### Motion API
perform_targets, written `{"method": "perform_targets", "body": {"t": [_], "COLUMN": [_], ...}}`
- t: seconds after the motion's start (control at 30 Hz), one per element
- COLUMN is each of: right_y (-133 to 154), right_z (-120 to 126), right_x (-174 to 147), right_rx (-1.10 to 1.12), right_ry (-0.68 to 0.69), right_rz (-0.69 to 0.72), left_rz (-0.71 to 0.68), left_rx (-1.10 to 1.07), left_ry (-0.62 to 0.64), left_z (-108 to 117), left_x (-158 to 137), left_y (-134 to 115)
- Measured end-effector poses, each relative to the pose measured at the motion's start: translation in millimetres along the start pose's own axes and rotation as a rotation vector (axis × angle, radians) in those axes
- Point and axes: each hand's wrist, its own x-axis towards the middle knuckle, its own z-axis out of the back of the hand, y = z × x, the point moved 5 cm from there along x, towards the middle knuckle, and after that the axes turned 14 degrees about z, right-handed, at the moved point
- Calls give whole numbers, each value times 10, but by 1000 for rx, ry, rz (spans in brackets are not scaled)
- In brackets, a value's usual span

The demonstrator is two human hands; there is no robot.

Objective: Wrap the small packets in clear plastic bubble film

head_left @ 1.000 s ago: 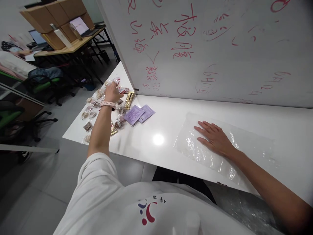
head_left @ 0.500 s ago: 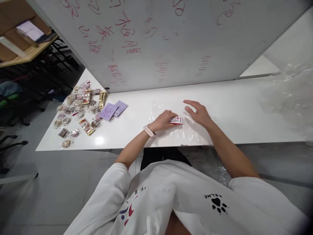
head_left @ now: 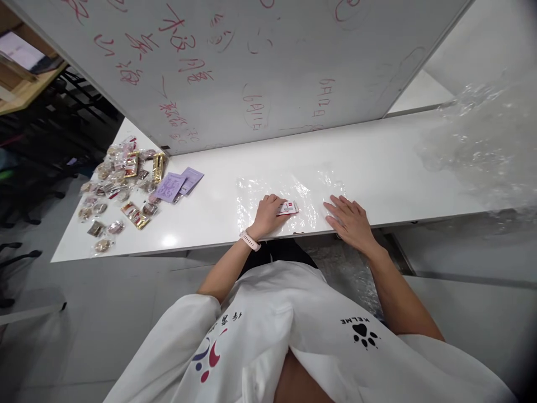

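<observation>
My left hand (head_left: 268,216) is closed on a small red-and-white box (head_left: 288,208), which it holds over a sheet of clear plastic film (head_left: 310,197). The fingers cover the box's left part. To the right, my right hand (head_left: 349,219) lies open, palm down and fingers spread, on the film's right side near the table's front edge. Nothing shows in its grip. A pale pink watch band (head_left: 250,240) circles my left wrist.
Several small wrapped packets (head_left: 121,184) are heaped on the white table's (head_left: 213,212) left end, beside two purple sachets (head_left: 171,187). A whiteboard (head_left: 268,73) stands along the back. Bulky clear plastic wrap (head_left: 482,145) lies at the right.
My right hand has come down from above the table onto the film, nearer the front edge. My left hand still holds the box. The camera view has shifted.
</observation>
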Motion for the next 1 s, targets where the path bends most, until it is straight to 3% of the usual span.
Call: {"method": "perform_targets", "body": {"t": [0.27,0.53,0.77,0.9,1.0], "right_y": [-10,18,-3,170,405], "right_z": [-16,-5,-15,86,149], "right_x": [-22,-10,-7,-57,-123], "right_rx": [-23,-47,-42,-27,-12], "right_ry": [-51,-63,-67,-133,-161], "right_rz": [7,0,11,40,151], "left_rz": [-5,123,97,-26,-162], "left_rx": [-14,-29,-6,22,52], "left_ry": [30,-135,-138,-284,-249], "left_z": [84,-11,-6,149,181], "left_x": [8,-38,-3,-366,-781], "left_y": [-36,-131,-150,-170,-74]}}
